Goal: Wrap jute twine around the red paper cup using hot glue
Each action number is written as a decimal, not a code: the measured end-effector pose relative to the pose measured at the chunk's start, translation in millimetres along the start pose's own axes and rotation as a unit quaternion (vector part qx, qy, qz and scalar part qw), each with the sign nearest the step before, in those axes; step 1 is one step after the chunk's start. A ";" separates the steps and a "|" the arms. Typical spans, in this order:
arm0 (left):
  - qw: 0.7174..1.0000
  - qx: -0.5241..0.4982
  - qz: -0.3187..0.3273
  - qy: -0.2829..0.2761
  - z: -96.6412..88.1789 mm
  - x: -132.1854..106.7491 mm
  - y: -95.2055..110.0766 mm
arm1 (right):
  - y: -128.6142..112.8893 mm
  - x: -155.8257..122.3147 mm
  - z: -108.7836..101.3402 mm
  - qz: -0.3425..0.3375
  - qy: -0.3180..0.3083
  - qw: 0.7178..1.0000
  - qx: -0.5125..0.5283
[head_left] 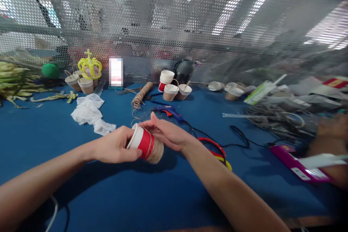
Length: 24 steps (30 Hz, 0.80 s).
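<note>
A red and white paper cup [143, 143] lies on its side just above the blue table [168, 195], its bottom end wrapped in tan twine [157, 151]. My left hand [115, 148] grips the cup at its white rim end, fingers curled round it. My right hand [166, 133] rests over the cup's top, fingers pressed on the twine-wrapped part, and a thin strand of twine runs back toward a twine spool [141, 95].
A blue glue gun [168, 111] with a black cord lies behind the hands. Twine-wrapped cups [170, 92], a yellow crown [90, 66], crumpled white paper [89, 114], red and yellow scissors [217, 149] and a mesh wall [174, 25] surround the area. Another person's hand [330, 127] is at right.
</note>
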<state>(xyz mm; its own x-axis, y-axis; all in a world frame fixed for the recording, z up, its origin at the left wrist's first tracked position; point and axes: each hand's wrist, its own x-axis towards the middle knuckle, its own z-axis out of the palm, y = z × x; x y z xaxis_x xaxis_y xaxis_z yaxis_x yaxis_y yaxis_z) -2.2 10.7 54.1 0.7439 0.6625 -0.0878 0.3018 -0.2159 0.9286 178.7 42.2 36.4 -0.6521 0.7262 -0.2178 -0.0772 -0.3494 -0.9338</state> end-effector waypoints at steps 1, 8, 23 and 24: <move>1.000 -0.014 0.001 -0.006 -0.5 0.7 -1.0 | -0.1 -0.6 0.8 -0.018 -0.008 1.000 0.021; 0.988 -0.143 -0.043 0.039 -6.7 8.2 -10.8 | -4.1 -4.5 2.5 -0.067 0.007 0.996 0.053; 0.995 -0.033 -0.059 0.078 -3.3 11.7 -13.3 | -4.1 -5.5 9.1 -0.092 0.118 0.980 -0.131; 0.991 -0.076 -0.067 0.091 -4.0 12.5 -14.0 | -4.4 -5.7 9.3 -0.109 0.133 0.977 -0.127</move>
<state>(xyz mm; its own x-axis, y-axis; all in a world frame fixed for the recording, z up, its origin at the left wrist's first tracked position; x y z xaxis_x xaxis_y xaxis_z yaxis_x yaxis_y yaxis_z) 0.5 24.8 41.5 0.5799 0.7988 -0.1601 0.2866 -0.0161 0.9579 175.7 34.1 44.4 -0.4192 0.9070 -0.0404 0.0201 -0.0352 -0.9992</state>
